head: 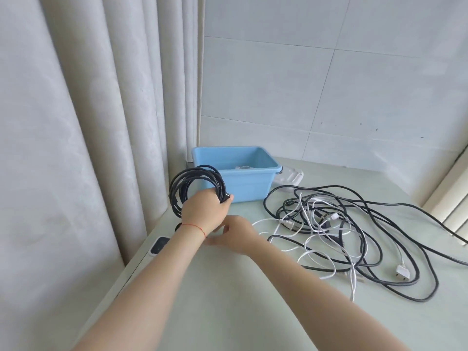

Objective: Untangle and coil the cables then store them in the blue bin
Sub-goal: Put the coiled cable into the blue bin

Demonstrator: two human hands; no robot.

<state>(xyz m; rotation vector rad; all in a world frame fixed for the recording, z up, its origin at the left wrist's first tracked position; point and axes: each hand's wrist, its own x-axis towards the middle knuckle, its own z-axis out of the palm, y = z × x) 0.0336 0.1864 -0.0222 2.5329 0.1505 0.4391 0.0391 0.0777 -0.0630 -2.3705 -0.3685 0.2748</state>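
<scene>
Step in hand, as I judge it: securing the coiled black cable [193, 188] before it goes into the blue bin [235, 179]. To do this well I would keep the loops bunched at one point, tuck the free plug end so the coil cannot spring open, then lift it over the near rim and lay it flat on the bin floor, clear of the pale item already lying there.

Left hand [205, 211]: grip clamped around the lower right of the coil, fingers wrapped over the bundled strands, holding the loops upright above the table [228, 300]. The forearm reaches forward from the lower left, and a thin red wrist thread [195, 227] circles the wrist. The bin stands just beyond and to the right of this grip, against the curtain [101, 122].

Right hand [236, 236]: grip apart, fingers relaxed and extended toward the left wrist, low over the table and holding nothing, so far as I can see. To its right lies the tangle of black and white cables [342, 236], not yet sorted. A small white device [159, 245] sits near the left forearm at the table's edge.
</scene>
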